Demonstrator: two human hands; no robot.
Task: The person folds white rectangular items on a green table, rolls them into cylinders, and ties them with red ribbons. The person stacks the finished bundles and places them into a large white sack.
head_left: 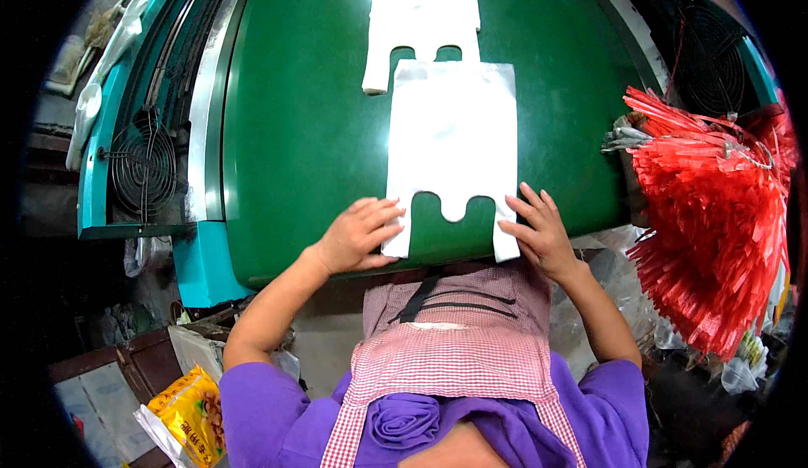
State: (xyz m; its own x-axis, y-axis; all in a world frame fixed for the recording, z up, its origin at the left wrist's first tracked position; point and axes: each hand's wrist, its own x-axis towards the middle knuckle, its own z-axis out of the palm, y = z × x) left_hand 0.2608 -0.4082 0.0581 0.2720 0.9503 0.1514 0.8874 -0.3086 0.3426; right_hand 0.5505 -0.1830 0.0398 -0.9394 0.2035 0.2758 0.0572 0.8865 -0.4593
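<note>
A flat white plastic vest bag [453, 131], perhaps a stack of them, lies on the green conveyor belt [295, 131] with its two handle straps toward me. At the outer edge of the left strap, my left hand [358, 234] rests with its fingers stretched out and touching it. My right hand [543, 231] lies along the right strap, fingers spread, fingertips on its outer edge. Neither hand is closed round the plastic. Farther up the belt lies another batch of white vest bags [425, 9], its near end partly covered by the closer one.
A large bunch of red plastic strips [699, 232] hangs beside the belt's right edge. Metal rails and round fan guards [145, 167] flank both sides, with a teal frame [202, 262] at left. A yellow packet [189, 413] sits lower left.
</note>
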